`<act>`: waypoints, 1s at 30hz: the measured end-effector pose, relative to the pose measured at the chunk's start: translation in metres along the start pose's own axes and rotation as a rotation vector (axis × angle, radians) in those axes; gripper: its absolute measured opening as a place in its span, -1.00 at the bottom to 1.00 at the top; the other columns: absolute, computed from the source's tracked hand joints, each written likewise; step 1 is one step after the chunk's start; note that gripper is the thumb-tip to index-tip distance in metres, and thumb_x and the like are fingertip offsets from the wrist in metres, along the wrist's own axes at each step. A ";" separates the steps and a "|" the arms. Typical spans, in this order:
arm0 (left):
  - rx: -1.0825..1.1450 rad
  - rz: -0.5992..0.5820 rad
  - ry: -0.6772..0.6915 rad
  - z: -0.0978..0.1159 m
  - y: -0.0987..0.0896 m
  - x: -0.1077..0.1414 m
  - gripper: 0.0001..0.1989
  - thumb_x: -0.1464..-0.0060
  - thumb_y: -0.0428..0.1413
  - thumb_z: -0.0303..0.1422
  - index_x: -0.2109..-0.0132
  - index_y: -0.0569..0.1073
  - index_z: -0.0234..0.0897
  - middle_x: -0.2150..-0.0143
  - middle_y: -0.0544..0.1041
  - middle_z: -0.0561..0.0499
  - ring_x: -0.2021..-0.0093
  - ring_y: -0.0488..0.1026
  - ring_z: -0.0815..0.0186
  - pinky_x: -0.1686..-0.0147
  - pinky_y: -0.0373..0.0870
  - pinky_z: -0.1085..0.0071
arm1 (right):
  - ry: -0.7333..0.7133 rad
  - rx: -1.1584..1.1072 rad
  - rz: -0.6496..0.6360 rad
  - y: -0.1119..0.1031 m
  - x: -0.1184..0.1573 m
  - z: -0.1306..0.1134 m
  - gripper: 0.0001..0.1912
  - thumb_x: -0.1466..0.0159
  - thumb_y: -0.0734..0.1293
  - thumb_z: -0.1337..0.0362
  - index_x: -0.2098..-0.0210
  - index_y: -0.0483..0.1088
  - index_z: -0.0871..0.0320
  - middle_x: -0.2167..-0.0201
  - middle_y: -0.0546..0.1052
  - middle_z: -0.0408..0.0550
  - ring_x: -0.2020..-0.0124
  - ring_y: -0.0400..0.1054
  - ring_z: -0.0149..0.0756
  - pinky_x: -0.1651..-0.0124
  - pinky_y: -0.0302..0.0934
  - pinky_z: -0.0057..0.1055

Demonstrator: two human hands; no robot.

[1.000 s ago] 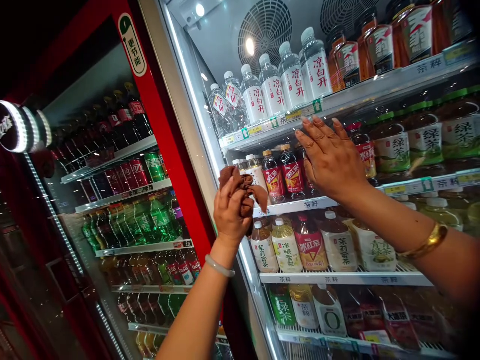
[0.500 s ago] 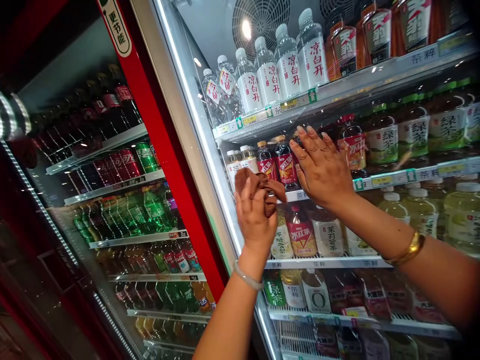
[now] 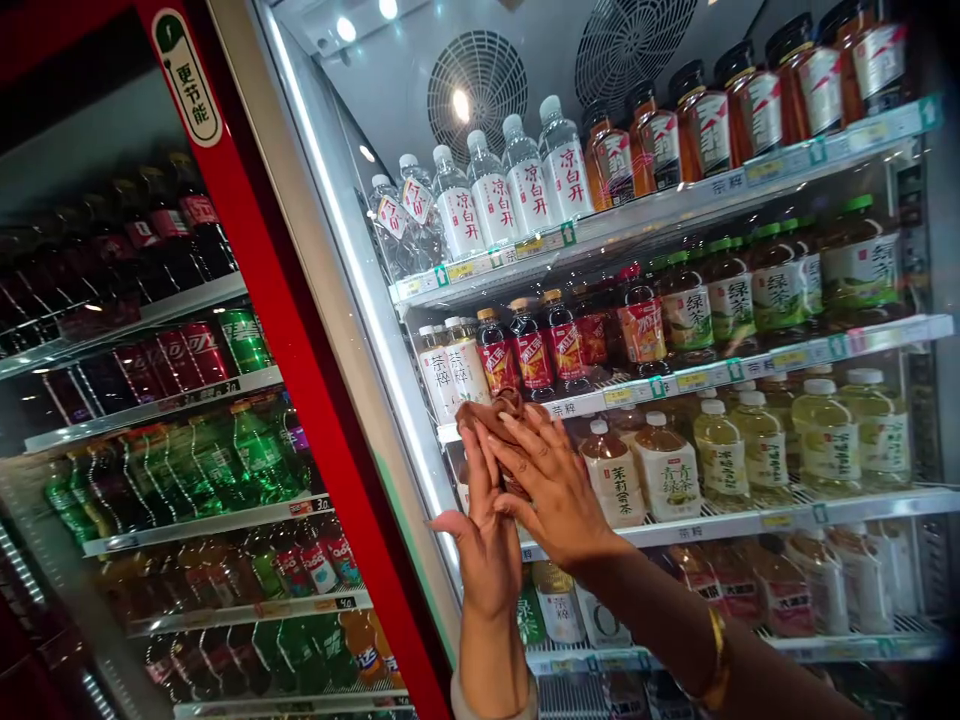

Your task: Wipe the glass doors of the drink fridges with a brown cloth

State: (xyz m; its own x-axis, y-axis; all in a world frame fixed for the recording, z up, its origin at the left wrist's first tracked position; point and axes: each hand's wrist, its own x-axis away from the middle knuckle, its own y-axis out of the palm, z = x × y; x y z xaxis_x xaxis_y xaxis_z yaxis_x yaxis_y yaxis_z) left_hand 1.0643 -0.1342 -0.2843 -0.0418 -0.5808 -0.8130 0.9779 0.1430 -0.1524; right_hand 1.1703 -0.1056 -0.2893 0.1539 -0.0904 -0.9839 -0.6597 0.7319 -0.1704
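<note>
A crumpled brown cloth [image 3: 504, 408] lies under the fingers of both hands, in front of the fridge's lit shelves. My left hand [image 3: 486, 545] reaches up from below, its fingers stretched against the cloth and its thumb sticking out to the left. From the right, my right hand [image 3: 555, 490] lies over the cloth, with its fingers partly crossing those of the left hand. Its fingers press on the cloth. Part of the cloth is hidden behind the fingers. Just above it stand small bottles of red-labelled tea [image 3: 531, 352] and white-labelled tea [image 3: 463, 362].
Clear water bottles [image 3: 529, 185] and amber bottles [image 3: 705, 125] fill the top shelf. Green-capped tea bottles [image 3: 784, 280] stand at the right. A red door frame [image 3: 330, 400] separates this fridge from another with soda cans [image 3: 202, 350] and green bottles [image 3: 259, 445].
My right hand has come down and left onto the cloth beside my left hand. The left hand's fingers have straightened and its thumb has moved out. The view has shifted, showing more shelves on the right.
</note>
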 end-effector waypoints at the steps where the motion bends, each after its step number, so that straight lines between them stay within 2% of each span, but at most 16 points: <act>1: -0.015 -0.020 -0.008 -0.002 0.001 0.005 -0.07 -0.17 -0.92 -0.06 -0.58 -0.26 -0.04 -0.61 -0.03 0.06 -0.53 0.10 0.34 -0.39 0.31 0.30 | 0.002 0.031 0.020 -0.004 0.005 0.005 -0.34 -0.42 0.33 0.06 -0.46 0.16 -0.08 -0.40 0.37 -0.04 -0.50 0.09 0.02 -0.49 0.08 0.24; 4: -0.014 -0.071 -0.001 -0.007 0.003 0.018 -0.07 -0.22 -0.88 -0.04 -0.57 -0.12 -0.01 -0.59 0.00 0.08 -0.53 0.09 0.31 -0.41 0.29 0.29 | 0.004 0.096 0.032 -0.023 0.017 0.021 -0.39 -0.37 0.38 0.27 -0.38 0.29 -0.12 -0.26 0.51 -0.07 -0.37 0.28 -0.01 -0.52 0.02 0.22; 6: -0.057 -0.072 0.012 -0.009 0.001 0.024 -0.12 -0.28 -0.77 0.03 -0.55 -0.02 0.04 -0.60 -0.05 0.09 -0.55 0.04 0.25 -0.42 0.27 0.23 | 0.028 0.128 0.043 -0.038 0.016 0.032 -0.44 -0.34 0.39 0.35 -0.30 0.37 -0.11 -0.19 0.55 -0.07 -0.31 0.34 -0.02 -0.50 0.05 0.22; 8: -0.191 -0.044 0.015 -0.012 -0.002 0.025 -0.17 -0.30 -0.63 0.14 -0.54 0.01 0.08 -0.62 -0.15 0.10 -0.59 -0.10 0.16 -0.48 0.16 0.12 | 0.092 0.169 0.119 -0.049 0.004 0.042 -0.49 -0.32 0.39 0.38 -0.24 0.42 -0.09 -0.15 0.54 -0.02 -0.29 0.33 0.02 -0.43 0.16 0.23; 9: -0.264 -0.026 0.019 -0.013 -0.004 0.023 -0.18 -0.30 -0.56 0.19 -0.55 -0.01 0.09 -0.63 -0.20 0.10 -0.60 -0.18 0.13 -0.51 0.04 0.05 | 0.134 0.191 0.177 -0.052 -0.005 0.046 -0.50 -0.32 0.38 0.39 -0.22 0.43 -0.07 -0.16 0.53 0.01 -0.30 0.32 0.04 -0.39 0.21 0.23; 12: -0.361 0.031 0.048 -0.022 -0.008 0.013 -0.19 -0.31 -0.45 0.23 -0.56 -0.10 0.06 -0.63 -0.26 0.06 -0.61 -0.38 0.09 -0.54 -0.36 -0.08 | 0.217 0.235 0.295 -0.044 -0.034 0.042 -0.50 -0.32 0.35 0.40 -0.22 0.43 -0.04 -0.23 0.47 0.05 -0.36 0.23 0.10 -0.36 0.24 0.26; 14: -0.358 0.073 0.057 -0.031 -0.005 0.008 -0.22 -0.35 -0.41 0.19 -0.57 -0.16 0.03 -0.64 -0.30 0.04 -0.61 -0.42 0.11 -0.54 -0.46 -0.08 | 0.171 0.238 0.240 -0.029 -0.042 0.030 -0.48 -0.33 0.34 0.38 -0.25 0.41 -0.06 -0.26 0.47 0.00 -0.38 0.20 0.09 -0.38 0.20 0.25; 16: -0.368 0.112 0.065 -0.038 0.000 0.004 -0.23 -0.37 -0.41 0.16 -0.58 -0.18 0.00 -0.64 -0.30 0.01 -0.61 -0.42 0.11 -0.54 -0.47 -0.07 | 0.066 0.227 0.136 -0.017 -0.033 0.021 -0.46 -0.33 0.35 0.36 -0.27 0.39 -0.09 -0.25 0.50 -0.07 -0.36 0.24 0.05 -0.41 0.17 0.22; 18: -0.412 0.133 0.086 -0.043 0.006 0.004 -0.22 -0.36 -0.42 0.16 -0.58 -0.18 -0.03 -0.64 -0.30 -0.04 -0.61 -0.40 0.09 -0.53 -0.49 -0.10 | -0.006 0.217 0.068 -0.017 -0.010 0.024 -0.45 -0.31 0.36 0.37 -0.26 0.39 -0.11 -0.21 0.53 -0.10 -0.32 0.30 0.00 -0.43 0.16 0.19; 20: -0.476 0.128 0.114 -0.044 0.014 0.004 -0.20 -0.35 -0.44 0.17 -0.58 -0.20 -0.04 -0.64 -0.31 -0.06 -0.61 -0.42 0.06 -0.51 -0.51 -0.16 | -0.009 0.224 0.058 -0.033 0.013 0.041 -0.43 -0.27 0.39 0.40 -0.23 0.41 -0.13 -0.18 0.54 -0.07 -0.30 0.33 0.00 -0.39 0.23 0.15; 22: -0.534 0.113 0.140 -0.043 0.022 0.003 -0.20 -0.35 -0.43 0.17 -0.58 -0.19 -0.04 -0.63 -0.30 -0.09 -0.60 -0.41 0.01 -0.48 -0.53 -0.24 | -0.028 0.247 0.081 -0.054 0.023 0.068 -0.39 -0.25 0.43 0.38 -0.25 0.39 -0.15 -0.15 0.52 -0.03 -0.27 0.34 0.04 -0.30 0.33 0.14; 25: -0.591 0.119 0.132 -0.041 0.037 -0.001 -0.25 -0.39 -0.33 0.11 -0.58 -0.14 -0.08 -0.62 -0.22 -0.17 -0.60 -0.35 -0.11 -0.43 -0.55 -0.38 | 0.111 0.340 0.271 -0.073 0.006 0.095 -0.36 -0.23 0.46 0.35 -0.27 0.38 -0.13 -0.23 0.45 0.03 -0.32 0.28 0.18 -0.32 0.26 0.29; 27: -0.615 0.149 0.097 -0.040 0.048 -0.004 -0.28 -0.42 -0.25 0.05 -0.57 -0.10 -0.12 -0.62 -0.22 -0.21 -0.60 -0.34 -0.16 -0.41 -0.54 -0.44 | 0.165 0.359 0.364 -0.069 -0.013 0.092 -0.38 -0.24 0.44 0.35 -0.27 0.38 -0.10 -0.25 0.43 0.06 -0.32 0.28 0.21 -0.32 0.23 0.33; 28: -0.623 0.170 0.084 -0.040 0.053 -0.005 -0.29 -0.43 -0.22 0.01 -0.57 -0.10 -0.13 -0.62 -0.24 -0.21 -0.60 -0.35 -0.16 -0.40 -0.54 -0.45 | 0.158 0.353 0.358 -0.064 -0.019 0.085 -0.38 -0.24 0.43 0.36 -0.27 0.37 -0.08 -0.25 0.44 0.07 -0.31 0.28 0.19 -0.31 0.25 0.31; 30: -0.631 0.209 0.092 -0.041 0.062 -0.005 -0.33 -0.45 -0.20 -0.05 -0.57 -0.08 -0.13 -0.62 -0.29 -0.17 -0.60 -0.40 -0.10 -0.42 -0.55 -0.41 | 0.060 0.327 0.247 -0.053 -0.016 0.069 -0.41 -0.26 0.41 0.37 -0.25 0.38 -0.08 -0.23 0.46 0.07 -0.30 0.30 0.14 -0.27 0.32 0.22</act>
State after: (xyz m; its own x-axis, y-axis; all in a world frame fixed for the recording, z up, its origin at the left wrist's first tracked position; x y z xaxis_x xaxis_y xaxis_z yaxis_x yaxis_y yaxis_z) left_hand 1.1170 -0.0894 -0.3123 0.0910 -0.4234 -0.9014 0.6610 0.7027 -0.2634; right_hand 1.2539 -0.0964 -0.2604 -0.0291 0.0826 -0.9962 -0.4018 0.9115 0.0873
